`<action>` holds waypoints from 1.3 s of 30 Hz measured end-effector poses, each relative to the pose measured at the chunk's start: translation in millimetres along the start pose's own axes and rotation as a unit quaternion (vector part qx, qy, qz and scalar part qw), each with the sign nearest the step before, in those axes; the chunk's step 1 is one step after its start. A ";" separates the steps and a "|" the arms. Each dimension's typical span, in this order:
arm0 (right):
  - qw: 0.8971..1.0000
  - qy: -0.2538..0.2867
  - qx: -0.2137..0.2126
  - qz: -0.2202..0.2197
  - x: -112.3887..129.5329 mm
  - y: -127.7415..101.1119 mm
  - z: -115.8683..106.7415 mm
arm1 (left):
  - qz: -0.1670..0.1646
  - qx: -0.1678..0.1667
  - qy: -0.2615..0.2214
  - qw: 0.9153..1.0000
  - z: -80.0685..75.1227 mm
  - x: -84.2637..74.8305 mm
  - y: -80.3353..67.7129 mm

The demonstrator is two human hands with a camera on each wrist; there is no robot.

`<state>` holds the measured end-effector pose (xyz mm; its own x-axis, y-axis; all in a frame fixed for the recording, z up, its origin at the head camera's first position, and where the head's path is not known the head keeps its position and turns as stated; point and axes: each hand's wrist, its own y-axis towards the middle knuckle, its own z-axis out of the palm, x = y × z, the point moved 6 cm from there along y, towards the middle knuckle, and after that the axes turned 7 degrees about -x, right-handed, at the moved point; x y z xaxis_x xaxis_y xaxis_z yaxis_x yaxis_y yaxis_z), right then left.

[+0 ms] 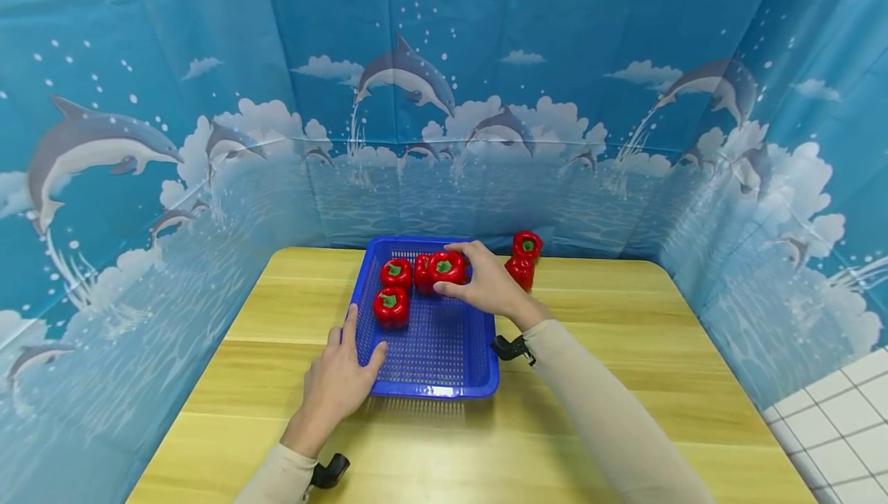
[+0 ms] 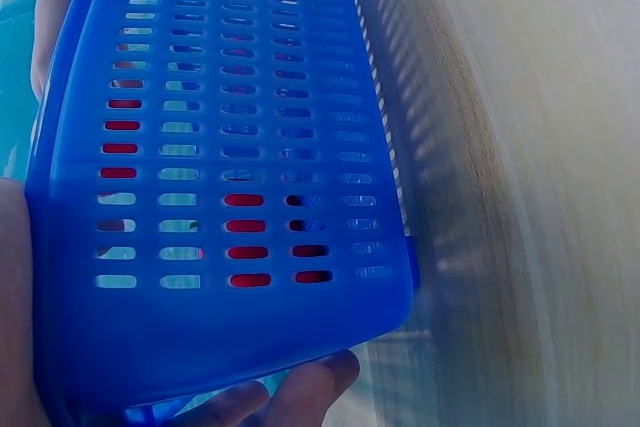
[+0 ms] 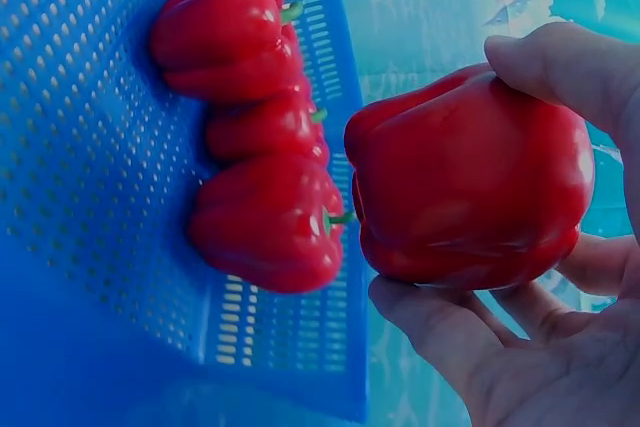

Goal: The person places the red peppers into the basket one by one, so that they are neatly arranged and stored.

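three red peppers (image 1: 391,308) stood near the blue basket's (image 1: 444,342) left and far edges; right hand (image 1: 491,288) grasped another pepper (image 1: 445,270), left hand (image 1: 337,382) gripped the rim (image 1: 409,391); nearer part offered room.

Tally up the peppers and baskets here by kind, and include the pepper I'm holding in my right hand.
Blue plastic basket: 1
Red bell peppers: 6 visible (3 in the basket, 1 in the right hand, 2 outside the basket)
Total: 7
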<state>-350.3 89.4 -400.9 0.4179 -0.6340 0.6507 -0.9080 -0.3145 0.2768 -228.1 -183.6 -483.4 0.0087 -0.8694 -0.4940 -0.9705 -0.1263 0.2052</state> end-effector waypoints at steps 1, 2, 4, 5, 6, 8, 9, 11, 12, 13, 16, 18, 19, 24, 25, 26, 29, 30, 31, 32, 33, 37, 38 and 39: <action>1.000 0.002 0.002 0.004 -0.2 1.3 2.5 | 0.000 0.000 0.001 1.000 -0.2 -0.1 -0.4; 1.000 0.006 0.004 0.008 -0.2 2.5 5.0 | -0.001 0.000 0.001 1.000 -0.3 -0.2 -0.6; 1.000 0.013 0.007 0.015 -0.7 5.0 10.2 | 0.000 0.001 0.003 1.000 -0.6 -1.0 -1.2; 1.000 0.015 0.009 0.016 -0.6 6.2 12.7 | 0.000 0.002 0.003 1.000 -0.7 -1.6 -1.4; 1.000 0.016 0.011 0.018 -0.4 7.2 15.0 | 0.000 0.003 0.003 1.000 -0.7 -2.1 -1.6; 1.000 0.019 0.014 0.020 0.3 9.1 19.3 | 0.001 0.004 0.004 1.000 -0.4 -3.1 -2.0; 0.999 0.018 0.016 0.021 0.6 9.9 21.4 | 0.001 0.004 0.003 1.000 -0.2 -3.7 -2.3; 0.999 0.015 0.021 0.021 1.6 11.0 25.0 | 0.000 0.004 0.004 1.000 0.2 -4.7 -2.9; 0.999 0.014 0.024 0.022 1.8 11.3 26.8 | -0.001 0.004 0.005 1.000 0.5 -5.0 -3.2; 0.999 0.011 0.027 0.023 1.9 11.6 28.5 | -0.001 0.004 0.005 1.000 0.8 -5.2 -3.5; 0.999 0.005 0.033 0.026 1.7 11.9 32.3 | -0.001 0.004 0.006 1.000 1.4 -5.8 -4.2; 0.999 0.004 0.035 0.028 1.4 12.1 34.2 | 0.000 0.004 0.004 1.000 1.5 -5.9 -4.4; 0.999 0.003 0.036 0.028 1.3 12.5 35.2 | 0.000 0.003 0.003 1.000 1.4 -5.9 -4.5; 0.998 -0.005 0.045 0.037 -0.7 15.2 42.3 | 0.000 0.000 0.004 1.000 0.3 -4.8 -4.7; 0.998 -0.007 0.048 0.041 -1.3 15.4 44.0 | 0.000 -0.001 0.004 1.000 0.3 -4.3 -4.6; 0.998 -0.008 0.051 0.045 -2.1 15.4 45.6 | 0.000 -0.001 0.005 1.000 0.4 -3.8 -4.6; 0.997 -0.011 0.054 0.056 -4.5 16.1 50.0 | 0.002 -0.002 0.004 1.000 0.5 -3.0 -4.0; 0.997 -0.012 0.056 0.058 -4.8 16.1 51.3 | 0.002 -0.002 0.003 1.000 0.5 -2.8 -3.6; 0.997 -0.013 0.057 0.059 -5.1 16.2 52.3 | 0.002 -0.003 0.003 1.000 0.5 -2.5 -3.2; 0.996 -0.015 0.058 0.061 -5.4 16.4 53.3 | 0.002 -0.003 0.003 1.000 0.2 -2.4 -2.9; 0.996 -0.017 0.060 0.062 -5.6 16.8 54.4 | 0.002 -0.004 0.003 1.000 0.1 -2.3 -2.5; 0.995 -0.018 0.067 0.071 -7.6 16.5 58.2 | 0.001 -0.005 0.004 1.000 -0.4 -1.3 -1.6; 0.995 -0.017 0.068 0.074 -8.4 16.5 59.3 | 0.001 -0.006 0.003 1.000 -0.6 -1.1 -1.7; 0.995 -0.015 0.070 0.076 -9.2 16.5 60.4 | 0.001 -0.006 0.002 1.000 -0.7 -0.7 -1.9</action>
<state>-367.4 47.4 -445.1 0.2787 -0.7012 0.6563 -0.9488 -0.3069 0.0751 -226.1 -183.0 -482.8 0.0082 -0.8718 -0.4899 -0.9677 -0.1304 0.2159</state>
